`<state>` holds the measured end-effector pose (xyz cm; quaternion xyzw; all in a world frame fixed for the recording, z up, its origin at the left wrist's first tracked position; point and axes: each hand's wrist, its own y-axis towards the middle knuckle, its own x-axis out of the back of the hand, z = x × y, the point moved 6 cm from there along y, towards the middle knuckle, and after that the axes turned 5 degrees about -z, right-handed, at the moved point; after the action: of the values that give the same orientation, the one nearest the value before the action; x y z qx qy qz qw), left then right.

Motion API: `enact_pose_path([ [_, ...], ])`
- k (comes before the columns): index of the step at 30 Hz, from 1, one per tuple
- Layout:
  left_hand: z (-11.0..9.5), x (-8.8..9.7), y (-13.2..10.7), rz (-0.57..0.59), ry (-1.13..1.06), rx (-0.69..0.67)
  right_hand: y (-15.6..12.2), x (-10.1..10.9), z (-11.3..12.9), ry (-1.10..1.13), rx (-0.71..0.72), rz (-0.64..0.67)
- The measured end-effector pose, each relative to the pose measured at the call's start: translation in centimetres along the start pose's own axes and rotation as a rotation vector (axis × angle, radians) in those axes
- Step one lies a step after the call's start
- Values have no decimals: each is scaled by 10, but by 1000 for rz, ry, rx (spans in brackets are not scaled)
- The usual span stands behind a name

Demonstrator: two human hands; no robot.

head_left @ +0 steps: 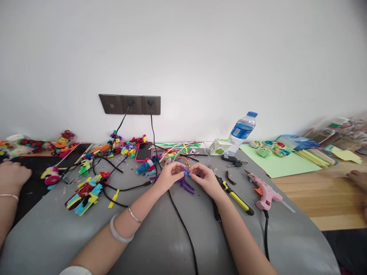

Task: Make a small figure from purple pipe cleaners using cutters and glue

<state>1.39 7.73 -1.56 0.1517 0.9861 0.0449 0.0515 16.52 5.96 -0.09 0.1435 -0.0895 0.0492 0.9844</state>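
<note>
Both hands meet over the middle of the grey table, fingertips pinched on a purple pipe cleaner [184, 169]. My left hand [171, 176] grips it from the left, and my right hand [203, 178] from the right. Below the fingers, more purple pipe cleaner pieces [187, 187] hang or lie by the tabletop; whether they join the held one I cannot tell. A small blue pipe cleaner figure [146, 167] lies left of my left hand. Yellow-and-black pliers [236, 200] lie beside my right forearm, partly hidden by it.
A pink glue gun [266, 194] lies at the right, its cord running forward. Behind stand a water bottle [242, 131] and a drink carton [218, 146]. Black cables [182, 217] cross the table. Colourful pipe cleaner figures [87, 193] lie left. Another person's hand [14, 177] rests at far left.
</note>
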Motion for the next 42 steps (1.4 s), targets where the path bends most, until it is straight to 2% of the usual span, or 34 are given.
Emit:
enact_pose_path([
  [4,7,-3,-1,16,-53,82,-2,-3,4,5,38,18],
  [14,6,-1,-2,-4,-138,176,-2,-5,-2,111,14,47],
  [18,5,-3,-3,26,-105,175,-2,-4,0,111,69,36],
  [23,6,-2,-3,8,-118,179,-2,-2,6,44,132,16],
  [38,-3,-5,-5,39,-104,157,-5,-6,9,-27,141,92],
  [42,-7,-5,-7,36,-106,170,-5,-5,9,-43,140,75],
])
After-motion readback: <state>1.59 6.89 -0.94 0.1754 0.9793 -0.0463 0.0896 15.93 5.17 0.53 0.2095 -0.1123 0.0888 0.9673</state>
